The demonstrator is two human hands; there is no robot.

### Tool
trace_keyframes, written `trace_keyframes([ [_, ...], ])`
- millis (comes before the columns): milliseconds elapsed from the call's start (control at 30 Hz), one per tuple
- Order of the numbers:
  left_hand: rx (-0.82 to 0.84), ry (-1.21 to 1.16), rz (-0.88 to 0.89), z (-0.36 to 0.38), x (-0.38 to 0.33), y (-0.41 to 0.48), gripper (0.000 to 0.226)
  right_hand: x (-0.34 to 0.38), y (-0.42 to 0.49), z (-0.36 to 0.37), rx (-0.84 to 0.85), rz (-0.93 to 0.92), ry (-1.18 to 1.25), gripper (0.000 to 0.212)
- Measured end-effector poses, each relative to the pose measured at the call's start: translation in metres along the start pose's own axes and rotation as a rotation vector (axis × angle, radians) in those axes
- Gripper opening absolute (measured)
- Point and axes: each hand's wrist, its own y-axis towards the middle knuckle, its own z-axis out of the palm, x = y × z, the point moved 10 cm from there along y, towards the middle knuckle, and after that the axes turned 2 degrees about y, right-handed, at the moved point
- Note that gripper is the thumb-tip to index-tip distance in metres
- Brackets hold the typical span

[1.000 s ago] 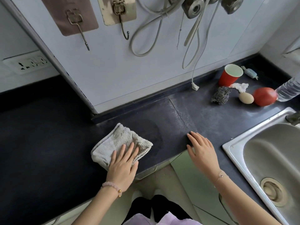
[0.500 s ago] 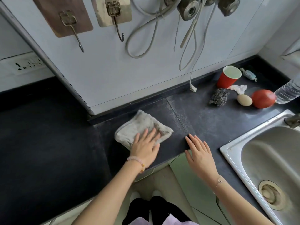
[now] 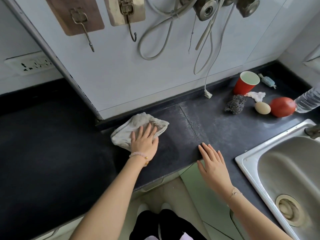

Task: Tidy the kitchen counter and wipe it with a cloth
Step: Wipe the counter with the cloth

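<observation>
Dark tabletop (image 3: 216,129), dusty strip to right of cloth (image 3: 131,129); L hand (image 3: 144,141) flat on cloth, fingers spread, pressing not gripping; R hand (image 3: 213,161) open at front edge; dust nearer R

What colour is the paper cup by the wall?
Red outside, pale inside; head view shows it.

Two metal hooks (image 3: 129,18) hang on the far wall beside looped grey cables (image 3: 155,40); a loose plug (image 3: 207,93) dangles nearly to the dark ledge at the wall's foot. A white socket strip (image 3: 28,64) sits on the wall at far left. A steel sink (image 3: 285,170) fills the near right, its drain (image 3: 289,209) uncovered.
</observation>
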Motion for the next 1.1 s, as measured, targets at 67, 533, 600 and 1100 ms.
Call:
trace_keyframes([
  [67,0.012,-0.016,0.099,0.01,-0.031,-0.008,0.054,0.001,0.0,-0.002,0.001,-0.01,0.005,0.067],
  [533,0.023,-0.024,-0.082,0.013,0.072,-0.058,0.063,0.0,-0.003,-0.002,0.016,-0.013,0.037,0.052],
  [600,0.001,-0.061,-0.095,0.005,0.049,-0.039,0.055,0.0,-0.006,-0.002,0.015,-0.026,0.026,0.06],
  [1100,0.024,0.247,0.235,0.055,0.028,-0.097,0.055,-0.007,-0.012,0.006,0.014,-0.026,0.047,0.055],
])
